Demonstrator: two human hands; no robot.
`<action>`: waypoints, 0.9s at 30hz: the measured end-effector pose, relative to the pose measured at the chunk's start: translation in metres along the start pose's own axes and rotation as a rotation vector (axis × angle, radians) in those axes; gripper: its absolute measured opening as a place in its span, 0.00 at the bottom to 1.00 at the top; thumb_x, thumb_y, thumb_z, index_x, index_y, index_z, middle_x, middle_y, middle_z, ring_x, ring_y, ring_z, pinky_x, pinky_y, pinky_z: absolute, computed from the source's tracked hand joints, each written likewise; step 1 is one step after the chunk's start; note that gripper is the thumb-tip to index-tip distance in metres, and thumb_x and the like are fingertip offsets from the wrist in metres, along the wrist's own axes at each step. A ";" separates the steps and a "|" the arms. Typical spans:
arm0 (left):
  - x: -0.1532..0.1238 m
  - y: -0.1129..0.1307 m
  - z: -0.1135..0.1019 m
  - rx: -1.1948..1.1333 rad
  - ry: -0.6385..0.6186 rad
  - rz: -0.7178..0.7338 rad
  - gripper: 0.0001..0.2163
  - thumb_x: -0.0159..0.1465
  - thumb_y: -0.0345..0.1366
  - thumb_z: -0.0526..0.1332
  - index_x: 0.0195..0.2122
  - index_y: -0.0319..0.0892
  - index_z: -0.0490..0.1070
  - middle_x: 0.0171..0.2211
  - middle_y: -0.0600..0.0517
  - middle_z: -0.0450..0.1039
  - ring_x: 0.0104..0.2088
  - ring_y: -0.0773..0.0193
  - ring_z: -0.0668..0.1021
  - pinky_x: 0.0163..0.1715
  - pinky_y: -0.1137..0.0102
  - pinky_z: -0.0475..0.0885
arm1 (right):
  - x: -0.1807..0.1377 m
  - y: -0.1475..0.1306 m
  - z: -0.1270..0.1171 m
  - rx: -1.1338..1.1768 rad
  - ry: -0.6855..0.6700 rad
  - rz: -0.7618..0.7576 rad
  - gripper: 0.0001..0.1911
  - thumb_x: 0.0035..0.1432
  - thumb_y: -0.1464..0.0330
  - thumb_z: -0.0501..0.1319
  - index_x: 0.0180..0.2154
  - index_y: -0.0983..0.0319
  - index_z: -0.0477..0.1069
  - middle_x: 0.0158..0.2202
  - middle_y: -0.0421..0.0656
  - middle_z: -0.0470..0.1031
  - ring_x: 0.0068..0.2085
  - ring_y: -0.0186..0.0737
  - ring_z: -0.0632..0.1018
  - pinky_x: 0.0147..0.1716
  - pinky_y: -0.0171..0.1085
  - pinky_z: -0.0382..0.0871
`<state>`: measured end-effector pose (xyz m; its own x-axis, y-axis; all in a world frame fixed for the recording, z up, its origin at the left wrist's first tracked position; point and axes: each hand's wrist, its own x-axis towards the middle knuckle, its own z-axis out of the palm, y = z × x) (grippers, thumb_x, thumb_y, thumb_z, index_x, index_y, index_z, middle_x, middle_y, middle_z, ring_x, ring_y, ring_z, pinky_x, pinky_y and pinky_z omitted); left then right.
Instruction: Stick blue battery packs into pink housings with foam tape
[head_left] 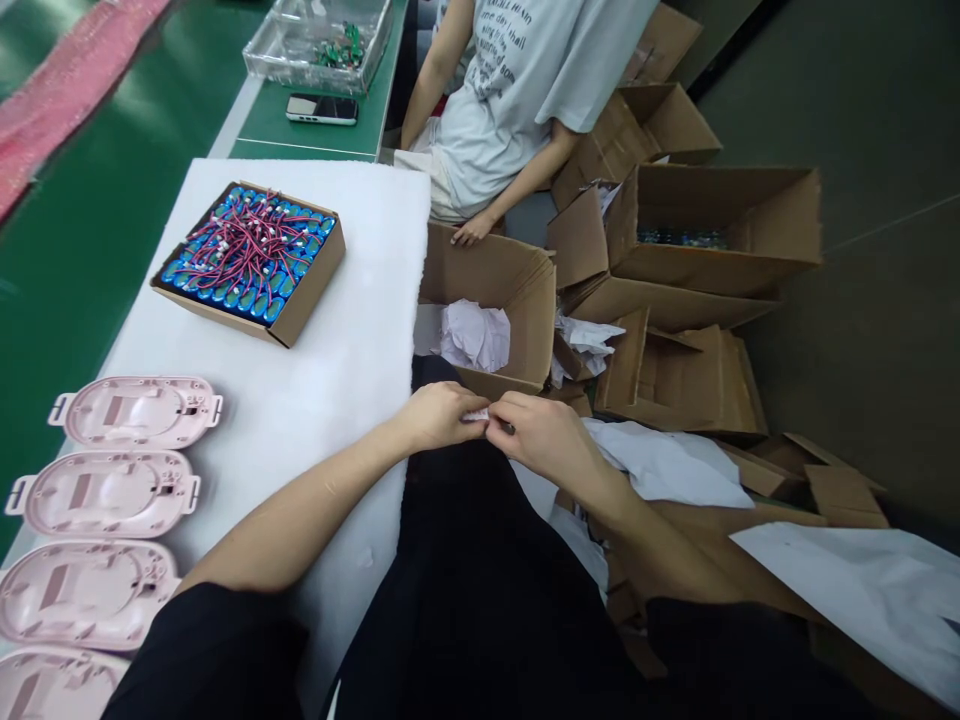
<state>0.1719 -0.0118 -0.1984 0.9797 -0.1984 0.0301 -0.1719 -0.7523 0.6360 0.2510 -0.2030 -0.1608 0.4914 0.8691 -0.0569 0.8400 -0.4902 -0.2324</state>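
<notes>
My left hand [442, 415] and my right hand [534, 432] meet over my lap, right of the table edge. Between their fingertips is a small white piece [475, 414], mostly covered by the fingers; its kind cannot be made out. The left fingers pinch one end, and the right thumb and fingers close on the other. On the white foam sheet [360, 270] to the left stands a cardboard box of blue batteries [247, 250] with red and black wires heaped on top. Several pink plastic shells [139, 412] lie in a row nearer to me, their inner sides up.
An open carton [487, 265] with crumpled paper stands just beyond my hands. More cartons [720, 215] and white paper sheets [667, 460] crowd the right. Another person [510, 100] sits ahead. A phone [321, 109] and a clear tray [262, 62] lie on the green table.
</notes>
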 end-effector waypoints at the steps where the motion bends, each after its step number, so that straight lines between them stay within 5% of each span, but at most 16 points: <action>1: 0.000 0.000 0.000 0.002 -0.002 -0.002 0.04 0.67 0.36 0.65 0.36 0.44 0.77 0.37 0.52 0.82 0.40 0.60 0.82 0.44 0.69 0.71 | 0.001 0.000 0.000 0.017 -0.001 0.002 0.11 0.67 0.68 0.59 0.34 0.60 0.78 0.33 0.41 0.77 0.34 0.38 0.76 0.31 0.39 0.57; 8: 0.001 0.001 0.002 0.029 -0.016 -0.042 0.05 0.66 0.38 0.66 0.35 0.44 0.78 0.36 0.52 0.83 0.40 0.59 0.83 0.43 0.69 0.72 | 0.002 0.003 -0.001 0.148 -0.041 0.035 0.09 0.65 0.69 0.59 0.33 0.60 0.76 0.33 0.40 0.77 0.34 0.38 0.76 0.32 0.38 0.58; 19: 0.001 0.001 0.002 0.066 -0.040 -0.079 0.07 0.66 0.40 0.66 0.43 0.47 0.81 0.41 0.51 0.85 0.43 0.57 0.84 0.46 0.68 0.74 | -0.007 -0.007 -0.008 -0.071 -0.049 -0.012 0.12 0.71 0.67 0.56 0.39 0.60 0.78 0.37 0.43 0.78 0.36 0.39 0.77 0.27 0.38 0.54; 27: 0.001 0.005 0.002 0.085 -0.059 -0.084 0.05 0.67 0.40 0.66 0.38 0.46 0.79 0.35 0.51 0.83 0.39 0.57 0.84 0.41 0.68 0.73 | -0.003 -0.011 -0.005 -0.018 -0.029 0.073 0.11 0.67 0.67 0.58 0.35 0.59 0.79 0.35 0.42 0.79 0.36 0.39 0.78 0.30 0.38 0.57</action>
<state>0.1716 -0.0165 -0.1966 0.9837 -0.1667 -0.0675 -0.0997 -0.8180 0.5666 0.2410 -0.2006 -0.1535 0.5451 0.8322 -0.1016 0.8062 -0.5536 -0.2089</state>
